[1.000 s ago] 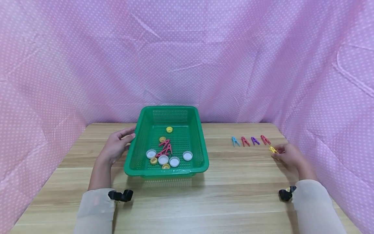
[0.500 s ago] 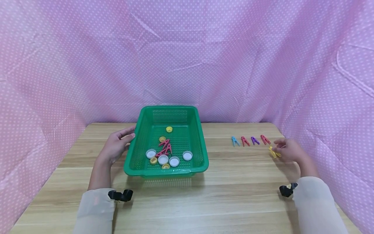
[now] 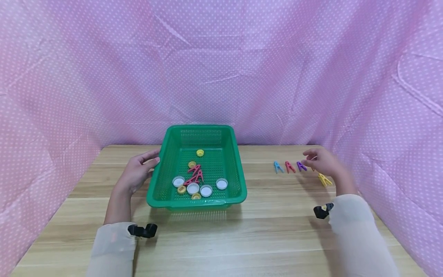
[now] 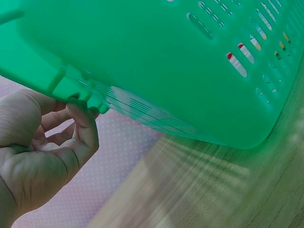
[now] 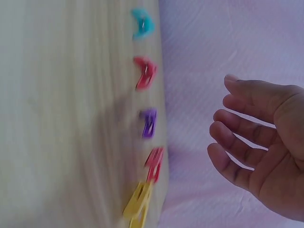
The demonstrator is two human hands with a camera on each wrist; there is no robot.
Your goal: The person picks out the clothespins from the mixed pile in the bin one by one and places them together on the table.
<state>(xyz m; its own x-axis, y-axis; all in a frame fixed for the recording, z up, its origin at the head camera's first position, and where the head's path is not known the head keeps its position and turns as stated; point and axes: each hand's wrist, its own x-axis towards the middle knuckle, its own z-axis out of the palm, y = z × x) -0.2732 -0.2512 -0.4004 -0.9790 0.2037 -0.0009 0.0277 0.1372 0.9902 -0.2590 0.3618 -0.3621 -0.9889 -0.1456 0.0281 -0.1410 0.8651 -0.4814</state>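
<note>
My left hand [image 3: 136, 173] grips the left rim of a green plastic basket [image 3: 241, 169]; its thumb and fingers pinch the rim in the left wrist view. Inside lie pink clothespins [image 3: 199, 176], white caps [image 3: 222, 184] and yellow caps [image 3: 200, 153]. Over the right side of the table hovers my right hand [image 3: 323, 161], fingers loosely bent and holding nothing. Beneath and beside it runs a row of clothespins: blue [image 3: 278, 167], red [image 3: 290, 167], purple [image 3: 301, 166], a second red one [image 5: 154, 164] mostly hidden by the hand in the head view, and yellow [image 3: 324, 179].
The wooden table [image 3: 263, 231] ends at a pink dotted curtain [image 3: 221, 77] behind and on both sides. A black wrist camera [image 3: 142, 231] sits on the left sleeve, another camera [image 3: 323, 211] on the right.
The right hand has let go of the yellow clothespin, which now lies at the row's right end, and has moved left and away over the row. The left hand and basket stay put.
</note>
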